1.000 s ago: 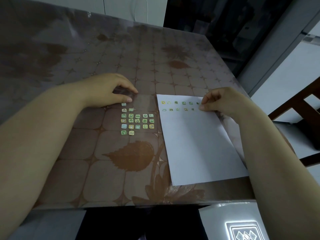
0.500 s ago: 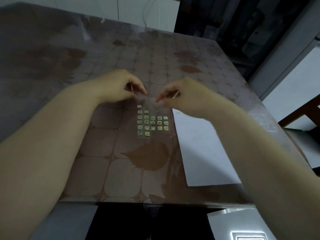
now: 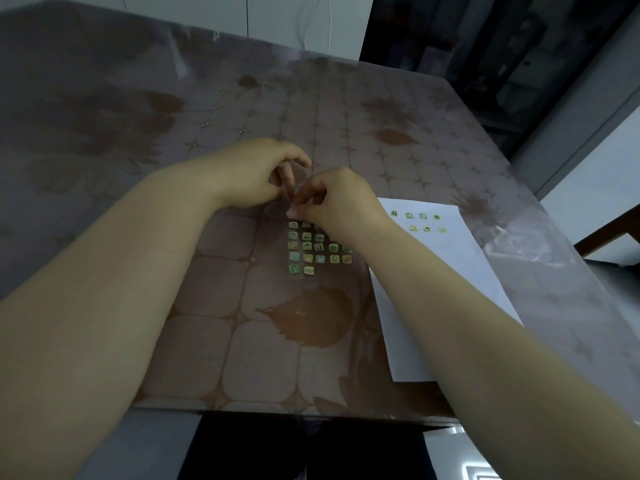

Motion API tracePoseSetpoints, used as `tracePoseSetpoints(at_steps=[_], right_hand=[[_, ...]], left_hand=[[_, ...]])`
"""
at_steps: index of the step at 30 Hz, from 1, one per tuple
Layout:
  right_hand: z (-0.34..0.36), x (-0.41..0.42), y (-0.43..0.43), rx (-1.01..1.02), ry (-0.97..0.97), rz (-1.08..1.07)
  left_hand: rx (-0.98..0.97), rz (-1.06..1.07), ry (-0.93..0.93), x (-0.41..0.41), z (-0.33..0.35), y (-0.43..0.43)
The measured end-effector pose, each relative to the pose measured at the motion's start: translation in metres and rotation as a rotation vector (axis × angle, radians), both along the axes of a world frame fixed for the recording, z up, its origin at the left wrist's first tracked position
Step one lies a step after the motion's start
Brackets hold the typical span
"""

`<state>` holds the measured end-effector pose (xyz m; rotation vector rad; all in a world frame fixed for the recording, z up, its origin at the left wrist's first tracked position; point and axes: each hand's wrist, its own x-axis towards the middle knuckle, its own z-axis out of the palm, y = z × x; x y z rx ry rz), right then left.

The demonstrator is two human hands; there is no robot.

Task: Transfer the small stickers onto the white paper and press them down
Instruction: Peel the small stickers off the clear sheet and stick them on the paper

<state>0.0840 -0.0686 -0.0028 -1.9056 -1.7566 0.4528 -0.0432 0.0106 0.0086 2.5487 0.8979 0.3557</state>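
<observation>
A clear sticker sheet (image 3: 313,251) with several small green and yellow stickers lies on the table at centre. My left hand (image 3: 252,174) is curled at the sheet's far edge and pinches the clear film there. My right hand (image 3: 339,199) has crossed over from the right. Its thumb and forefinger are pinched together at the topmost sticker of the sheet's left column, which they hide. The white paper (image 3: 450,278) lies to the right, partly under my right forearm. Two short rows of transferred stickers (image 3: 423,216) sit near its far edge.
The brown leaf-patterned table (image 3: 242,341) has a glossy plastic cover. Its near edge runs just below the paper's near corner. A wooden chair (image 3: 609,237) stands off the table's right side. A white wall and a dark doorway lie beyond the far edge.
My right hand left the white paper, swung left to the sticker sheet and closed its fingertips at the top row. My left hand stayed at the sheet's far edge.
</observation>
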Motion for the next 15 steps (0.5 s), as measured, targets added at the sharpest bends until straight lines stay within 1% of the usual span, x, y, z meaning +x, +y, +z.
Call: tracePoseSetpoints(at_steps=[8,12,14,15], right_hand=[[0.001,-0.006,-0.003,-0.044,-0.057,0.002],[0.048,0.025,-0.025,-0.012,-0.007,0.038],[0.069,0.05,-0.042,-0.068,-0.012,0.037],[0.072,0.06,-0.049,-0.121,-0.056,0.033]], left_hand=[[-0.019,-0.004,0.017,0.002,0.001,-0.003],[-0.007,0.017,0.016,0.0,0.0,-0.003],[-0.027,0.014,0.021,0.0,0.001,-0.003],[-0.038,0.008,0.017,0.001,0.002,-0.003]])
